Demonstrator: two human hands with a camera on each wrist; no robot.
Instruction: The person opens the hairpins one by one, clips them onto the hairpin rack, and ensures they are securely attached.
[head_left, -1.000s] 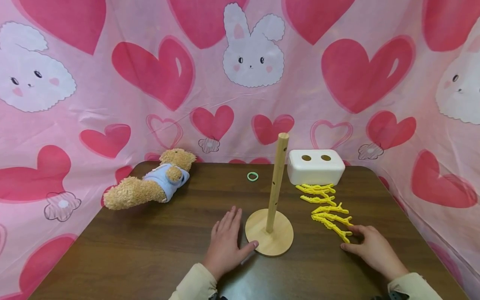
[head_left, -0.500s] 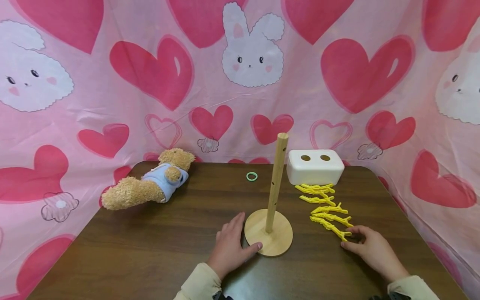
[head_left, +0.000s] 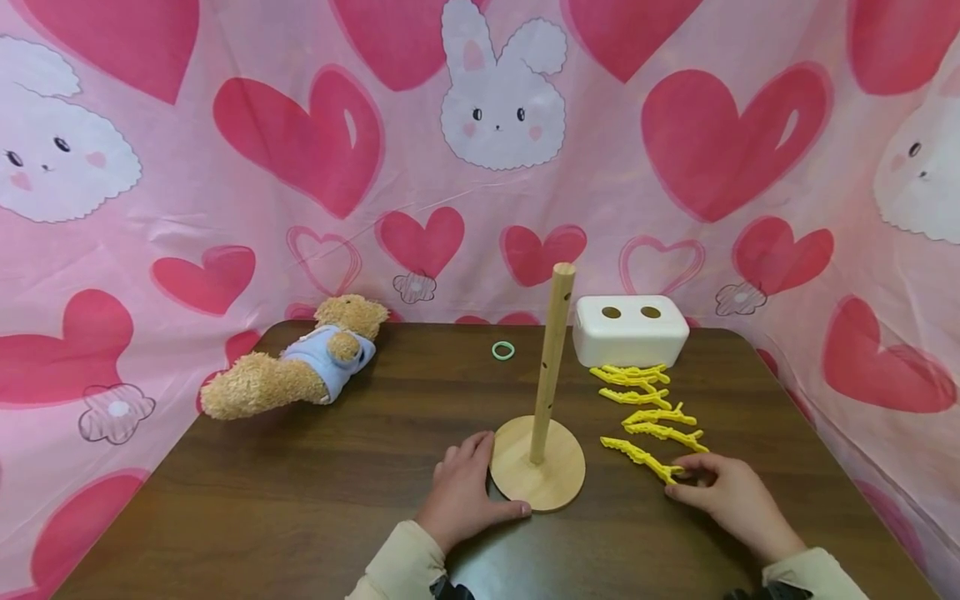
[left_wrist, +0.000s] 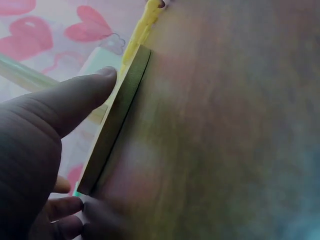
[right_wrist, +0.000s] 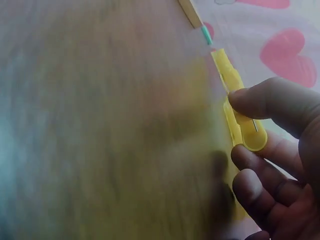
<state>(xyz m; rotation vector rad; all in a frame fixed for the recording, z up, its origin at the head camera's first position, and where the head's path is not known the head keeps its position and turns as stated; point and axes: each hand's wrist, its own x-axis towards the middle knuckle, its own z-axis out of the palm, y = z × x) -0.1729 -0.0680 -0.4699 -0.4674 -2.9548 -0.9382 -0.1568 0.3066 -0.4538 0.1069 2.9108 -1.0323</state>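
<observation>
A wooden stand (head_left: 553,367) rises upright from its round base on the table. My left hand (head_left: 465,487) holds this base at its near left edge, thumb along the front and fingers on the left side; the left wrist view shows the thumb (left_wrist: 85,95) at the rim. My right hand (head_left: 731,498) pinches the forked end of a yellow alligator hair clip (head_left: 639,457) between thumb and fingers. In the right wrist view the clip (right_wrist: 252,132) shows its spring pin. Several other yellow hair clips (head_left: 660,414) lie in a row behind it.
A white box with two round holes (head_left: 630,342) stands at the back right. A small green ring (head_left: 502,350) lies behind the stand. On the left lies a teddy bear (head_left: 326,358) in a blue shirt. A pink printed cloth (head_left: 315,167) hangs behind the table.
My right hand has pulled its hair clip slightly left and nearer, away from the others. My left hand has moved right, its fingers closing from nearly flat around the stand's base.
</observation>
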